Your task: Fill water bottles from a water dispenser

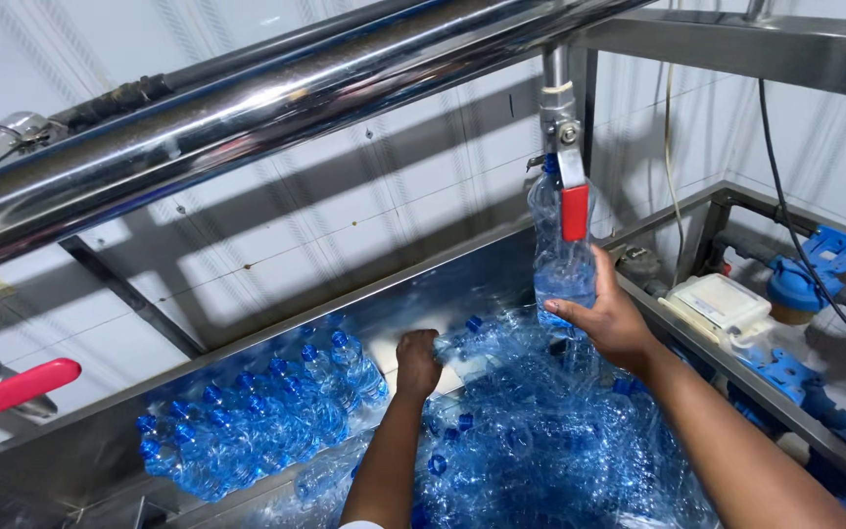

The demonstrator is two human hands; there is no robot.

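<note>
Both forearms are extending from the near edge of the view into a stainless steel trough (443,294).

1. Right hand (607,318): it is wrapping partway around the lower body of a clear blue plastic bottle (560,257), thumb on the near side and fingers curling behind. It is holding the bottle upright with the neck directly below the filling tap (562,132), apparently so that the outlet lines up with the bottle mouth. The tap's red lever handle (575,212) is hanging down in front of the bottle's shoulder, just above the hand.

2. Left hand (417,360): it is closing down, knuckles up, on an empty bottle (452,345) at the top of the pile. The fingers are curling under, so the exact grip cannot be told.

3. Loose empty bottles (531,441) are lying heaped below and between both hands. Capped bottles (266,411) with blue caps are standing packed together to the left of the left hand.

4. Above both hands, steel supply pipes (247,108) are running across the trough. A second red lever (22,386) is showing far to the left. Beyond the right hand, outside the trough rim, a white box unit (717,304) and blue pipe fittings (824,260) are sitting.
</note>
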